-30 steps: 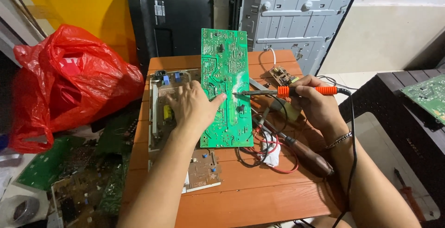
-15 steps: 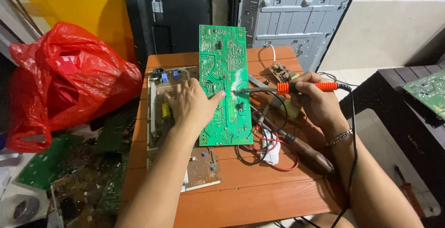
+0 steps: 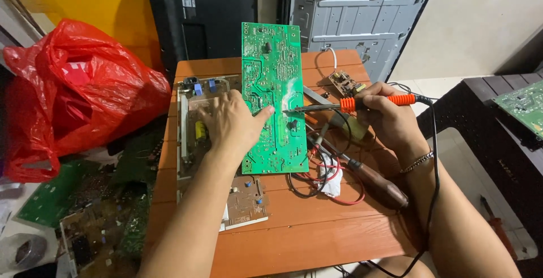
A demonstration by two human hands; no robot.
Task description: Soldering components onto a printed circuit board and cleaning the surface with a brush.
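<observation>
A long green circuit board (image 3: 273, 85) lies solder side up on the orange wooden table (image 3: 317, 233). My left hand (image 3: 231, 122) presses on its left edge, thumb resting on the board. My right hand (image 3: 390, 121) grips an orange-handled soldering iron (image 3: 362, 104) whose metal tip touches the middle of the green board. The iron's black cord runs down past my right wrist.
Under my left hand lies another board with a yellow part (image 3: 199, 131). A small brown board (image 3: 346, 83), red and black wires (image 3: 331, 179) and a wooden-handled tool (image 3: 378, 183) lie on the right. A red plastic bag (image 3: 73, 94) stands on the left, a black monitor (image 3: 212, 15) behind.
The view has shifted slightly. Both hands hold their places, with the iron tip staying on the green board.
</observation>
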